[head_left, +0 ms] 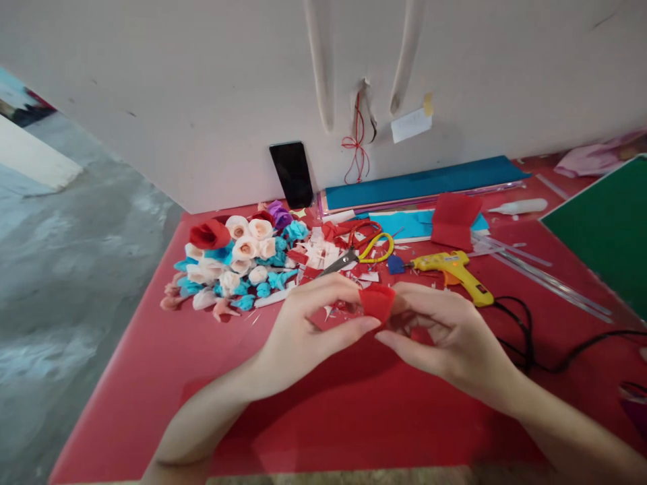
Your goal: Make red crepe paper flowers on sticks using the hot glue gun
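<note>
"What lay around the hands?"

"A red table [151, 384] ran up to a pale wall [227, 101] at the far side. On the left sat a cluster of paper flowers [245, 248], mostly white and blue, with a phone [292, 174] leaning on the wall just beyond."

"And to the right?"

"A yellow glue gun [452, 264] rested there, its black cord trailing right. Clear sticks [550, 286] lay beyond it, and a green board [606, 229] filled the right edge. Farther off, a red sheet [455, 219] lay over light blue paper [397, 225]."

"Was anything in the way?"

"Scissors [360, 254] and scraps [323, 248] were crowded just beyond the hands. The left hand [308, 320] hid the blade tips."

"What did that hand hold?"

"A small red piece [377, 304], curved, up above the near middle of the table. Thumb and forefinger were closed on its left part, thumb on the near side."

"The right hand [439, 327]?"

"Half curled, forefinger at the piece's right edge, thumb just below and a little apart. Its other fingers were partly hidden, so I couldn't tell whether it gripped."

"The pose?"

"Both forearms slanted in from the near corners, wrists raised, and the fingertips met nearly at the middle."
</note>
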A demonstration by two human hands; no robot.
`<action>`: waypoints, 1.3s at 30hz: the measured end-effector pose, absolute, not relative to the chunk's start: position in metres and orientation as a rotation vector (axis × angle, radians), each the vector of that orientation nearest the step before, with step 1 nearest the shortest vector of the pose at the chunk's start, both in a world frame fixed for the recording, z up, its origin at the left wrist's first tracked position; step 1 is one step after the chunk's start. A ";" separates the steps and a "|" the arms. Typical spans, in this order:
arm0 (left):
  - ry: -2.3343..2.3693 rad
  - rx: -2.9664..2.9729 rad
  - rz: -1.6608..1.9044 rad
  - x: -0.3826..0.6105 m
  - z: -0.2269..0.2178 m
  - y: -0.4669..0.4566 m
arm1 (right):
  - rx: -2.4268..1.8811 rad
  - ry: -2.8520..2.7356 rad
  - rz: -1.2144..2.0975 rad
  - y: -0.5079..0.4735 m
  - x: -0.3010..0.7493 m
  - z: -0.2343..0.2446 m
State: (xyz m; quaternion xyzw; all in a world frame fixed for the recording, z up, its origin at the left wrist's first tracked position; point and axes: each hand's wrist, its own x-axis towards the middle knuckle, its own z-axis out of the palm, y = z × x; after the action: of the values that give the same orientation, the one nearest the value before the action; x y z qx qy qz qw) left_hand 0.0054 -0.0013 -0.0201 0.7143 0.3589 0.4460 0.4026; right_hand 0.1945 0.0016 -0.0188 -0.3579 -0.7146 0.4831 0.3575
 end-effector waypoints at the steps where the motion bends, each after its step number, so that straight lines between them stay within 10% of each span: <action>1: 0.903 1.790 1.130 0.006 -0.020 -0.001 | -0.915 -1.844 1.262 0.002 0.195 -0.018; 39: 0.882 1.595 1.035 0.008 -0.022 0.000 | -0.919 -1.824 1.379 0.006 0.197 -0.016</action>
State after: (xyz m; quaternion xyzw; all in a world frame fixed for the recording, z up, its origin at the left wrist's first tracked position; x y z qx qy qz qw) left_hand 0.0081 0.0002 -0.0220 0.6593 0.3648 0.4279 0.4991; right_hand 0.1970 0.0060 -0.0164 -0.3518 -0.6982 0.5277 0.3320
